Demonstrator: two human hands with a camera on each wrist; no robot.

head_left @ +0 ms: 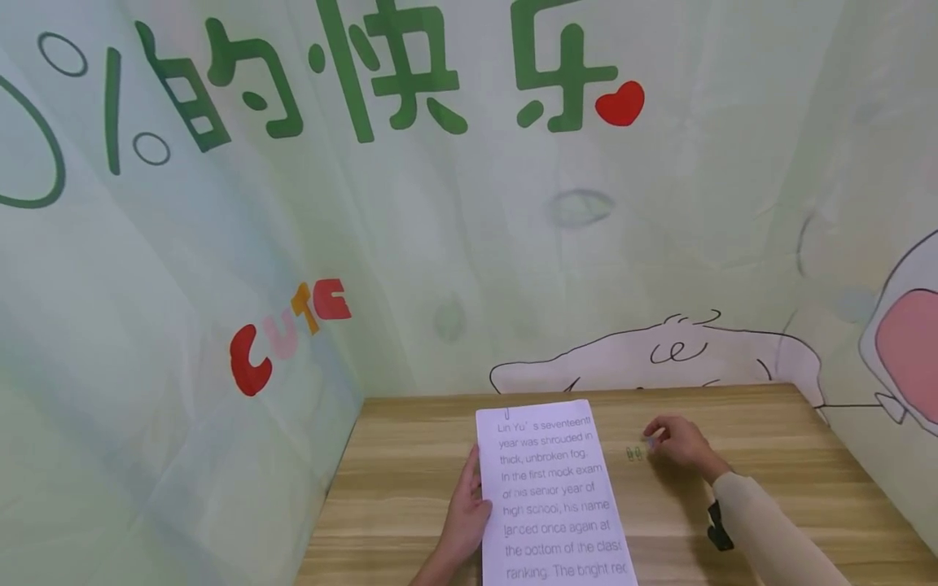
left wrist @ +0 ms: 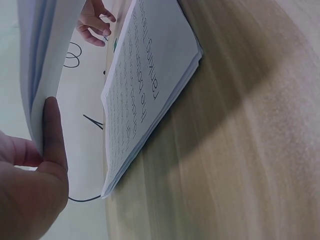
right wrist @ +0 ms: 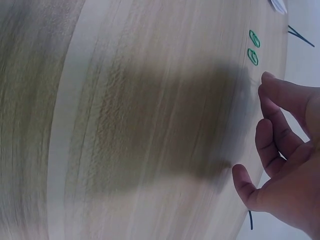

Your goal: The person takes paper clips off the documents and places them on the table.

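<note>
My left hand [head_left: 467, 511] grips the left edge of a stack of printed paper sheets [head_left: 545, 496], thumb on one face and fingers on the other. The left wrist view shows this held stack [left wrist: 47, 65] raised and tilted above a second stack of printed sheets [left wrist: 150, 75] lying on the table. A thin paper clip [head_left: 506, 413] sits at the held stack's top edge. My right hand [head_left: 683, 443] is low over the table to the right, thumb and index fingertip pinching a small bluish paper clip [head_left: 649, 442], mostly hidden. Beside those fingertips lie two green paper clips [right wrist: 253, 47].
The wooden table [head_left: 410, 464] runs back to a printed fabric wall [head_left: 440, 244] with green characters and cartoon drawings. Fabric also closes off the left and right sides. A black band [head_left: 719, 527] is on the right wrist.
</note>
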